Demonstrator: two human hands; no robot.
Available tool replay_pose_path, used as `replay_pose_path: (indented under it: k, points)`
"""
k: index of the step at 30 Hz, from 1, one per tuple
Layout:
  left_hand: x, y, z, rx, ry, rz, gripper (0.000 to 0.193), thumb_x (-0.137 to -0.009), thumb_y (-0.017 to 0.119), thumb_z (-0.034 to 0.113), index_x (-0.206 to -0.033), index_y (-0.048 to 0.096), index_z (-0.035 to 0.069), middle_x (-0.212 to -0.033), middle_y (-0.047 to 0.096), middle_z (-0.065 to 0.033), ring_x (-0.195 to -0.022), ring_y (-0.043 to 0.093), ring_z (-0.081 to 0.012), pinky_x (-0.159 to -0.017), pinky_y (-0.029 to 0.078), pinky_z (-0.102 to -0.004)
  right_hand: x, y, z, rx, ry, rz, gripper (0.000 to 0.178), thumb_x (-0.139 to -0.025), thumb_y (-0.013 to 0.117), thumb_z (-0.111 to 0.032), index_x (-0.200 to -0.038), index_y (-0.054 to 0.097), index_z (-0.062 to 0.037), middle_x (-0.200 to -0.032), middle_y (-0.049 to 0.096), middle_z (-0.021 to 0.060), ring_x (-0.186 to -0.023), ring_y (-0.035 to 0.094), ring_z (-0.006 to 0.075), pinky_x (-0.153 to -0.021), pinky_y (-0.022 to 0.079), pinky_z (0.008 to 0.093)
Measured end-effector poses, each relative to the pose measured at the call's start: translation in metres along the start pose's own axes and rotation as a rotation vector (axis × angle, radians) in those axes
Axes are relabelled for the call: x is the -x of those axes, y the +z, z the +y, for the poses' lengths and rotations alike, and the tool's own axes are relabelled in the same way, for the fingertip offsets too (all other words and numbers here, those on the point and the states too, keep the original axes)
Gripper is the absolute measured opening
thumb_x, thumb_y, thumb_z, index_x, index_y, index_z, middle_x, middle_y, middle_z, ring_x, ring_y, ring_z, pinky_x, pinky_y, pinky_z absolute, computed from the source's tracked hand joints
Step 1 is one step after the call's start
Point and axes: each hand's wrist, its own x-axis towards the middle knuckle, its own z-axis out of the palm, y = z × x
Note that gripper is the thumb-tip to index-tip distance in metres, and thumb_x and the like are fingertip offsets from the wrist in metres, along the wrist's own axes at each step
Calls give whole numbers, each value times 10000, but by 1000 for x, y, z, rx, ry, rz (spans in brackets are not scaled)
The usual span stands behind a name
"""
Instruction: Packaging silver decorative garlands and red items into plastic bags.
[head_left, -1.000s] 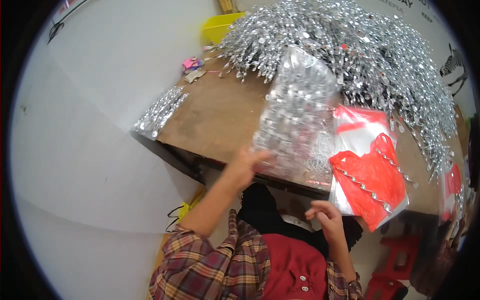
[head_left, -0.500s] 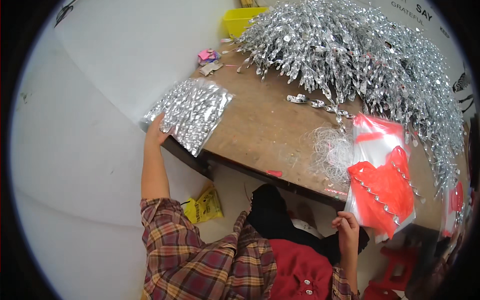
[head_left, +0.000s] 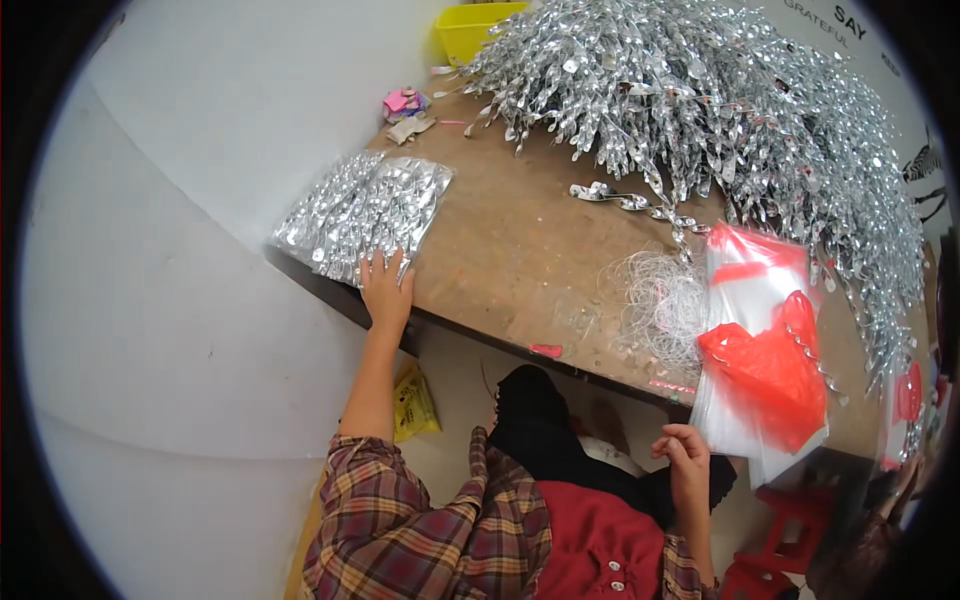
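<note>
A clear plastic packet point(head_left: 350, 215) full of silver twisted foil strands lies flat at the table's left end. My left hand point(head_left: 386, 285) rests on its near right corner with the fingers spread and open. Low by my lap, just off the table's front edge, my right hand point(head_left: 686, 460) has its fingers curled in, and I see nothing in them. Nearest to it is a stack of clear plastic bags point(head_left: 725, 410) with red tops, overhanging the edge. Crumpled red film point(head_left: 770, 380) covers part of that stack, with a silver strand on it.
A large heap of silver foil strands point(head_left: 680, 90) fills the table's point(head_left: 500, 240) far right side. Loose clear thread point(head_left: 660, 310) lies tangled beside the bags. A yellow basket point(head_left: 470, 35) stands at the back. Below are a yellow bag point(head_left: 413, 405) and a red stool point(head_left: 790, 530).
My left hand has moved right from the packet's left side to its near right corner. The packet sits slightly further left. One silver strand no longer shows on the red film.
</note>
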Motion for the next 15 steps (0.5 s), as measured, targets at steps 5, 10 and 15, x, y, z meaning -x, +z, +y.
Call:
replay_pose_path:
  k: [5,10,15]
  points:
    - [8,-4,3,-5,64,-56,319,-847,575,175,-1162,595,122,-1278,494,-176,-1195,427,-401,-973,369,-468,2,2,11,-12,26,-16,195,-896,534,-107,-1053,564,5,-829,615,84,-776,591,147,-718,475,262]
    - [24,-12,-1,91,128,11,283,-845,567,144,-1115,614,70,-1216,546,-173,-1144,485,-377,-958,391,-434,4,-2,10,-48,38,-11,191,-896,527,-94,-1056,565,3,-834,617,84,-784,591,147,-721,476,262]
    - [-1,-8,-18,138,5,-20,251,-833,541,98,-1060,628,36,-1082,600,-179,-1049,537,-361,-910,419,-428,7,-3,11,-75,62,-16,182,-897,531,-71,-1050,576,16,-859,636,87,-784,600,136,-746,485,261]
